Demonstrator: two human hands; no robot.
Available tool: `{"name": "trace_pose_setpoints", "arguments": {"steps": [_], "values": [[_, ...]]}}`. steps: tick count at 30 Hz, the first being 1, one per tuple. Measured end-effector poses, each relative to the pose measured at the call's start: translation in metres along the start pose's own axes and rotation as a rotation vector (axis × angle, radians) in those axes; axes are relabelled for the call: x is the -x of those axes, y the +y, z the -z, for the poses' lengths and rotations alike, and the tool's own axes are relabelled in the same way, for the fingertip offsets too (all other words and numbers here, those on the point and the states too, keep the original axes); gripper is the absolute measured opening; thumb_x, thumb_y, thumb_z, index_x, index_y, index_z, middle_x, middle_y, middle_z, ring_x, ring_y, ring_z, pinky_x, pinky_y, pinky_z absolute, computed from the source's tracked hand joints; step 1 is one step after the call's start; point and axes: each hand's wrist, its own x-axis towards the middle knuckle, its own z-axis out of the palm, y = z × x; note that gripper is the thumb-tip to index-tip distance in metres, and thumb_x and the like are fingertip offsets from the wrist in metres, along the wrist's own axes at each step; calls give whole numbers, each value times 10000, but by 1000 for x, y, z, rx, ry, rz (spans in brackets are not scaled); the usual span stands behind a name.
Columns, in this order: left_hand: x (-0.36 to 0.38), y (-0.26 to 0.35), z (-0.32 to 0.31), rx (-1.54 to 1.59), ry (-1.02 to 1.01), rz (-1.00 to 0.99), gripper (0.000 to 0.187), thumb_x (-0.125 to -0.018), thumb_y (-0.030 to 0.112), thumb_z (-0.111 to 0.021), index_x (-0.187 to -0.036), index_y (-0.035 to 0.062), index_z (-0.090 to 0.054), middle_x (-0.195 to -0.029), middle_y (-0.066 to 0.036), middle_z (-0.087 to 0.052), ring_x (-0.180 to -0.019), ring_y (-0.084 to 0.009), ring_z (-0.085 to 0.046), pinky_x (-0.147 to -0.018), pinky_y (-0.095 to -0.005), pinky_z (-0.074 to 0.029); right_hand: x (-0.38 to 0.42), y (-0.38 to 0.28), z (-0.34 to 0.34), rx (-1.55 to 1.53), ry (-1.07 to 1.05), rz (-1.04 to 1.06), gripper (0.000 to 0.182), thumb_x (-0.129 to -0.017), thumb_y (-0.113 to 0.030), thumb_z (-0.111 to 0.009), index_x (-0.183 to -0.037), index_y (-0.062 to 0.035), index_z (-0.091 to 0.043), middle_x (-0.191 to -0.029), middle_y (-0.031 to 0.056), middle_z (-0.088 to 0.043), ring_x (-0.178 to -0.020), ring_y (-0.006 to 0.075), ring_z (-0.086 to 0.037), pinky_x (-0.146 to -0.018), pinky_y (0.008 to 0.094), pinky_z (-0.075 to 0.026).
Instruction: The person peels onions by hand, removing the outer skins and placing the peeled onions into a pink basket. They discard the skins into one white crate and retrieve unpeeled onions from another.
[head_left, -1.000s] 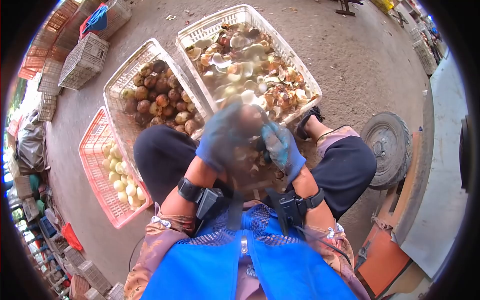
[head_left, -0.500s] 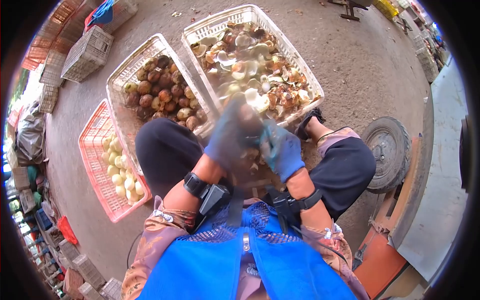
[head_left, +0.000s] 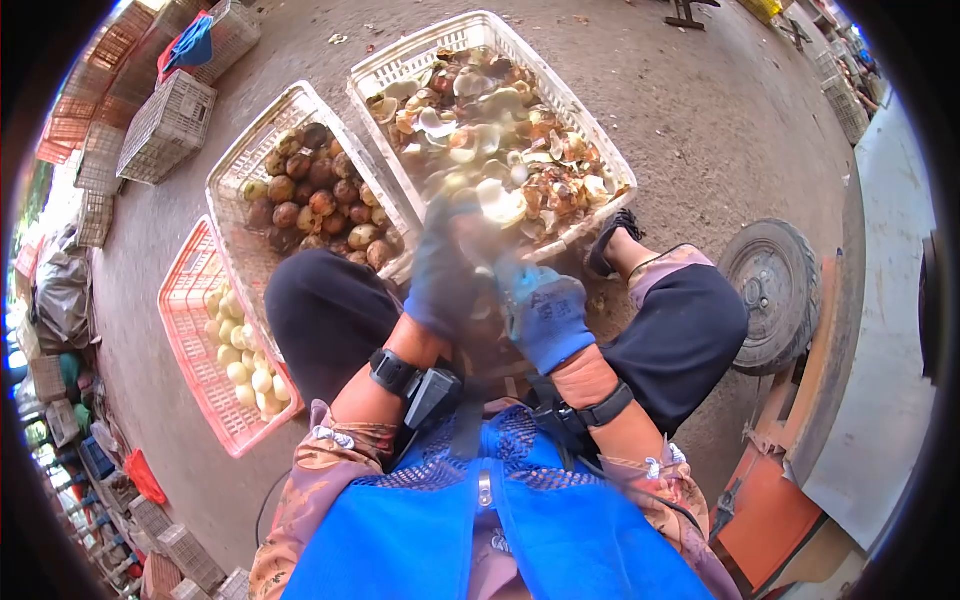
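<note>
Both my hands wear blue-grey work gloves and meet between my knees, over the near end of the peel crate. My left hand (head_left: 445, 265) is blurred; its fingers curl around what looks like a round brown fruit (head_left: 482, 238), smeared by the blur. Close beside it, my right hand (head_left: 545, 310) is closed with the fingers bent inward, and what it holds is hidden. In front, a white crate (head_left: 585, 100) contains pale, thick peels and brown skins (head_left: 480, 125). Left of it, another white crate (head_left: 235, 190) holds round brown fruits (head_left: 320, 200).
A pink crate (head_left: 185, 310) with pale peeled pieces (head_left: 240, 360) stands by my left knee. A wheel (head_left: 770, 295) and a metal sheet (head_left: 880, 350) are on the right. Stacked crates (head_left: 165, 125) stand at the far left on the concrete floor (head_left: 700, 130).
My right hand has shifted slightly left and turned, showing more of its back. My left hand stays near the same place, still blurred. The whole view has shifted slightly.
</note>
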Motion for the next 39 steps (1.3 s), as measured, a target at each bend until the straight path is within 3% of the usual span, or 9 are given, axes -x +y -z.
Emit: {"name": "trace_pose_setpoints", "arguments": {"steps": [3,5,11,18,20,27,30,32,39], "values": [[3,6,-5,-240,51,-156,575,-748,-23,-667,-1298,40,-509,-1128,-183,-621,-1009,-336,-625,-902,-363,-506,0,-12,-6,65,-39,-79,331,-878,-304,-630,-1119,-88,-560,-741,38,-622,-643,219,-656,-485,396,-493],[-1,-1,-7,-216,18,-215,503,-920,-125,-533,-1394,22,-452,-1129,-68,-617,-981,-140,-608,-849,-267,-535,-2,-18,-8,67,-76,-187,310,-880,-278,-613,-1105,-76,-545,-728,51,-631,-633,210,-671,-484,404,-514],[-4,13,-14,-455,76,-264,423,-970,-43,-510,-1387,13,-460,-1019,-36,-622,-893,-106,-594,-780,-248,-516,-7,-22,-6,129,-140,-276,188,-879,-198,-581,-1034,-97,-546,-722,76,-649,-644,240,-694,-487,427,-530],[-16,-43,2,256,81,54,606,-880,-77,-558,-1460,11,-406,-970,-35,-610,-829,-95,-574,-765,-233,-499,-9,-7,-8,-317,-50,-239,132,-867,-148,-591,-962,-90,-520,-704,138,-636,-638,348,-678,-528,465,-514],[-7,9,-7,-363,4,-287,711,-814,-146,-537,-1486,9,-366,-990,-41,-610,-842,-102,-579,-763,-232,-496,-7,-2,-1,-315,-179,-267,307,-824,-165,-594,-1117,-72,-594,-912,177,-651,-789,386,-654,-671,460,-532],[-6,11,-5,-464,-41,-332,740,-777,-174,-560,-1471,2,-372,-1062,-59,-620,-936,-133,-609,-826,-261,-511,-3,4,2,-262,-163,-239,375,-804,-147,-590,-1175,-92,-591,-902,165,-647,-767,353,-664,-644,461,-532],[-8,2,-4,-277,-50,-206,759,-766,-142,-606,-1472,0,-368,-1073,-66,-621,-959,-142,-612,-852,-272,-511,1,3,-10,-53,5,-111,212,-841,-197,-630,-1014,-126,-529,-721,80,-608,-623,261,-672,-479,413,-498],[-9,4,-3,-498,9,-392,736,-758,-100,-655,-1444,-13,-403,-1038,-70,-625,-949,-125,-611,-845,-281,-515,-1,1,-6,-40,-52,-147,186,-841,-187,-621,-995,-134,-533,-715,61,-603,-621,239,-673,-466,406,-499],[-12,12,-10,-748,95,-427,592,-748,-97,-586,-1333,-56,-505,-980,-148,-644,-866,-187,-642,-799,-318,-526,-14,-16,-5,53,-140,-349,137,-843,-150,-606,-959,-113,-544,-750,101,-640,-645,302,-691,-505,461,-532]]}}
